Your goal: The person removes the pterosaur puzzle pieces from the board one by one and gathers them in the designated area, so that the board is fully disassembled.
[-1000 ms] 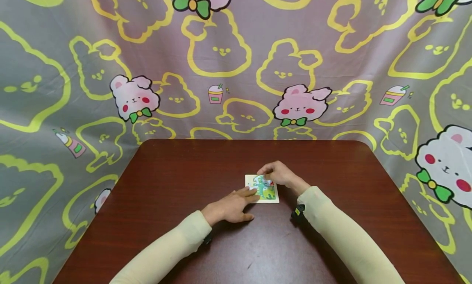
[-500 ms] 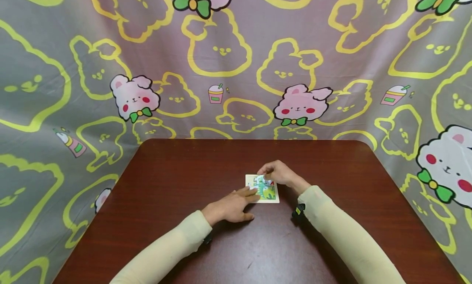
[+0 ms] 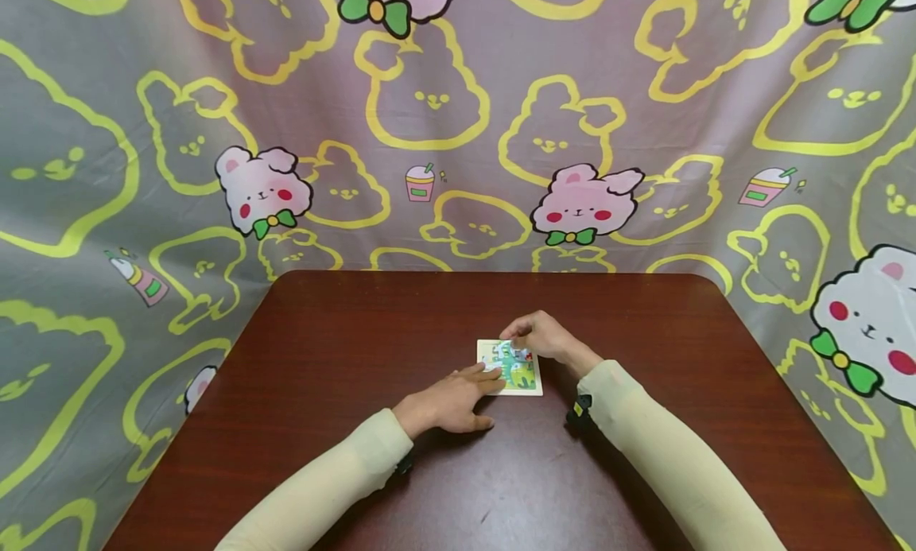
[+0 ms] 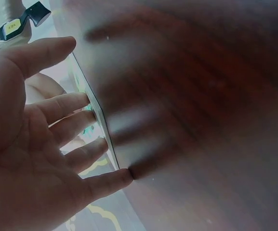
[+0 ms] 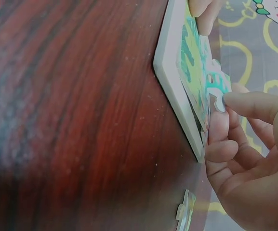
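Observation:
A small square jigsaw puzzle board (image 3: 530, 391) lies on the table, with a green dinosaur picture and a pale rim. My left hand (image 3: 449, 401) rests its straight fingers on the board's left side, thumb spread apart over the table. In the left wrist view, the fingertips (image 4: 100, 144) meet the board's edge. At the far right part of the board is my right hand (image 3: 545, 336). The right wrist view has it pinching a jigsaw piece (image 5: 217, 86), white and teal, between thumb and finger, over the board. Part of the picture is hidden under both hands.
Another jigsaw piece (image 5: 184, 211) lies on the table beyond the board's corner in the right wrist view. The brown wooden table (image 3: 343, 336) surrounds the board. A patterned cloth (image 3: 458, 169) hangs behind the table and along its sides.

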`<state>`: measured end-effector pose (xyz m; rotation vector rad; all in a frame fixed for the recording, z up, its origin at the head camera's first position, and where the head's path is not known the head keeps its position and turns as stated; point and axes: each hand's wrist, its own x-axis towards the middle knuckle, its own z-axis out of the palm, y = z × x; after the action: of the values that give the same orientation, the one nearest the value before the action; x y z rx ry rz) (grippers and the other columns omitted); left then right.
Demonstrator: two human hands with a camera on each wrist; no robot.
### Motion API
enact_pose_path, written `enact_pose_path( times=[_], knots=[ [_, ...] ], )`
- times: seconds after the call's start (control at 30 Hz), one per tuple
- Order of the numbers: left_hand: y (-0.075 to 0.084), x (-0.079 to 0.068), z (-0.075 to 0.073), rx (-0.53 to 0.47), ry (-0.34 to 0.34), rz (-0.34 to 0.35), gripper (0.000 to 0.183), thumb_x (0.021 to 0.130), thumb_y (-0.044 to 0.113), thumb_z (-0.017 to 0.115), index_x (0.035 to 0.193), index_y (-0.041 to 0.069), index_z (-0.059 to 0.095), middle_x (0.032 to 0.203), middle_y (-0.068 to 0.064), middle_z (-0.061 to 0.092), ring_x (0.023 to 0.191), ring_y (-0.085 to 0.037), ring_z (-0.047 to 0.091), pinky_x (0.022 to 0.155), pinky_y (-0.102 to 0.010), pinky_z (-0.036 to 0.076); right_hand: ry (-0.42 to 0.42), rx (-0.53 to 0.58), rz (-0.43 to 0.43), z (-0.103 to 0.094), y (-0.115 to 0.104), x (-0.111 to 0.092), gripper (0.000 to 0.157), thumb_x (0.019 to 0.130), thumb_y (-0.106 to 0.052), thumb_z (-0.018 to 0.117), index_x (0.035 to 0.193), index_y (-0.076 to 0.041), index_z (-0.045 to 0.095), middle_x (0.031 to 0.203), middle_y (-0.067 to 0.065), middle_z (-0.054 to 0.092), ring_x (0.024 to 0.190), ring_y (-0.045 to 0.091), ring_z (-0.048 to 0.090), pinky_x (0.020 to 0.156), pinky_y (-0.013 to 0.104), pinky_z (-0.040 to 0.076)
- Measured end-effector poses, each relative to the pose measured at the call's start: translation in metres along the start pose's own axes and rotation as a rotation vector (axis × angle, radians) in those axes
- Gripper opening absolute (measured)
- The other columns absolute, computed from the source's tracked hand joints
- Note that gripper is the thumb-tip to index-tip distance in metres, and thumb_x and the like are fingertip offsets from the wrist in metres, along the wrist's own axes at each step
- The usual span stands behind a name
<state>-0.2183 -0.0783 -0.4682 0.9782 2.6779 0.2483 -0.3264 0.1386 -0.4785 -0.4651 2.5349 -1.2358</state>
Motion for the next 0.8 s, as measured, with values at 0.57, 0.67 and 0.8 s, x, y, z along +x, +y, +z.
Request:
enact_pose_path(
  times=[0.57, 0.67, 0.8],
  knots=[
    [0.0025, 0.0005, -0.0004, -0.015, -0.029, -0.023, 0.069, 0.092, 0.042, 0.067, 0.153, 0.021, 0.043, 0.165, 0.005, 0.029, 0.155, -0.023, 0.020, 0.118, -0.058, 0.031, 0.019, -0.023, 0.002, 0.0037, 0.0014, -0.0001, 0.016, 0.092, -0.004, 0.068, 0.098, -0.013, 0.080, 0.101, 0.007, 0.077, 0.082, 0.014, 0.066, 0.066, 0.026, 0.053],
    [0.0030, 0.0006, -0.0015, -0.015, -0.032, -0.020, 0.068, 0.092, 0.041, 0.068, 0.152, 0.021, 0.043, 0.165, 0.005, 0.030, 0.155, -0.024, 0.021, 0.118, -0.059, 0.031, 0.023, -0.014, 0.011, 0.0036, 0.0016, 0.0006, 0.016, 0.092, -0.004, 0.068, 0.096, -0.014, 0.080, 0.101, 0.007, 0.077, 0.082, 0.014, 0.066, 0.067, 0.026, 0.053],
    [0.0031, 0.0009, -0.0032, -0.015, -0.035, -0.017, 0.068, 0.092, 0.041, 0.068, 0.153, 0.020, 0.043, 0.165, 0.004, 0.029, 0.155, -0.024, 0.020, 0.119, -0.058, 0.031, 0.027, 0.001, 0.019, 0.0024, 0.0009, 0.0015, 0.017, 0.091, -0.002, 0.067, 0.097, -0.011, 0.081, 0.105, 0.009, 0.077, 0.082, 0.014, 0.066, 0.066, 0.026, 0.053]
  ],
)
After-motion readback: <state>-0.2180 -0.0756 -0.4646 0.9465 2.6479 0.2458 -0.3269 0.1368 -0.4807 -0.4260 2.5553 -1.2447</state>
